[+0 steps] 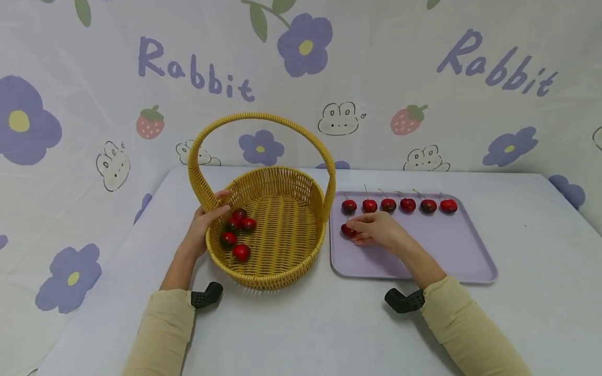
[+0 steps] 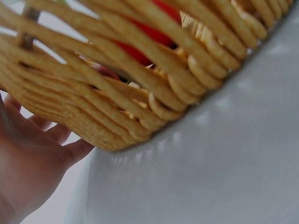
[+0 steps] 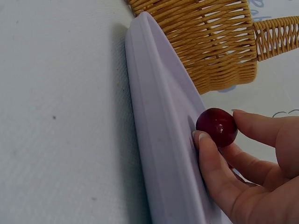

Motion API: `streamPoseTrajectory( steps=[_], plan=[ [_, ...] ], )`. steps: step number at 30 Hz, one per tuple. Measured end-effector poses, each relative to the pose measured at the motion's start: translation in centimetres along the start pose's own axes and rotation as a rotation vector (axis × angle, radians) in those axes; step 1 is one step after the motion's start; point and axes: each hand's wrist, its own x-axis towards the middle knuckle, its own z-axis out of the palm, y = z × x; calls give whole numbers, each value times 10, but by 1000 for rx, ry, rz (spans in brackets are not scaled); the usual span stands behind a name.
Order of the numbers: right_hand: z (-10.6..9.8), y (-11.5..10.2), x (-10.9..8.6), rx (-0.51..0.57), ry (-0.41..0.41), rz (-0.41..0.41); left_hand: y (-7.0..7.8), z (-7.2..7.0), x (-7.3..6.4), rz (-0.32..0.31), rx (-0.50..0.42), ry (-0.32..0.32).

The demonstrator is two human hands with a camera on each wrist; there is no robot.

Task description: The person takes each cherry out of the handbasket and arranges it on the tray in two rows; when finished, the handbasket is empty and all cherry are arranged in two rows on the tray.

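Observation:
A dark red cherry is pinched between the thumb and fingers of my right hand. In the head view that cherry is at the left side of a lilac tray, just below a row of several stemmed cherries. My left hand grips the left rim of a yellow woven basket, close to the foot of its handle. Inside the basket, several cherries lie together on the left. The left wrist view shows fingers against the basket's outer wall.
The basket's tall arched handle rises over its opening. Basket and tray stand side by side on a white-covered table. Behind them hangs a printed cloth with flowers and rabbits. Black devices are worn at both wrists.

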Motion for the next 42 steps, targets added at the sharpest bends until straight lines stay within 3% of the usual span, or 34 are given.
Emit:
streamPoseTrajectory(
  steps=[16, 42],
  plan=[
    [-3, -5, -2, -199, 55, 24, 5, 2, -1, -5, 12, -2],
    [0, -1, 0, -166, 84, -4, 3, 1, -1, -2, 22, 0]
  ],
)
